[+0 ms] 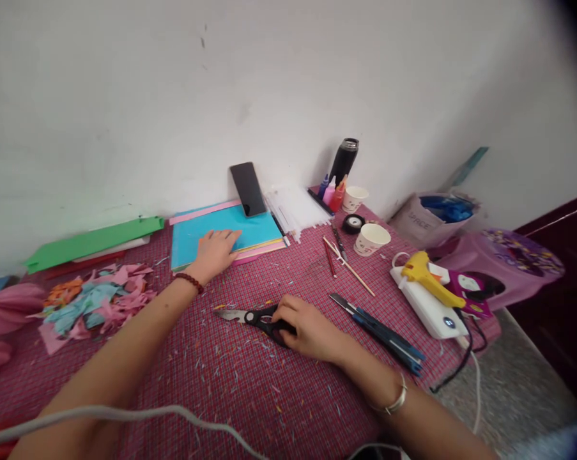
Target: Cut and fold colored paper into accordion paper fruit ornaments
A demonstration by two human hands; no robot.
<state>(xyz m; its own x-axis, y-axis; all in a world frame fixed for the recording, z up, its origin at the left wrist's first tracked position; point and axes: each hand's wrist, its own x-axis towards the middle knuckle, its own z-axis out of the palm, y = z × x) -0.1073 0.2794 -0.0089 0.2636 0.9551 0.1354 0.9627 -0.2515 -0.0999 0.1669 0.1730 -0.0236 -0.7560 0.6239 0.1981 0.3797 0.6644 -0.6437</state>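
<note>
My left hand (218, 250) rests on a stack of coloured paper whose top sheet is blue (195, 237), fingers stretched out and flat. Yellow and pink sheets show at the stack's front edge. On the checked tablecloth, my right hand (305, 327) is closed around the black handles of a pair of scissors (252, 317). The blades point left and lie low over the cloth; part of the handles is hidden by my fingers. Right of that hand lies a blue utility knife (381, 335). A dark phone (248, 189) lies on the back of the paper stack, tilted toward the wall.
Paper scraps (94, 300) and green sheets (96, 243) are at left. White sticks (298, 207), glue bottles (333, 193), a black flask (344, 160) and paper cups (372, 239) stand behind. A yellow glue gun (429, 279) lies on a white power strip (432, 313). A white cable (173, 412) crosses in front.
</note>
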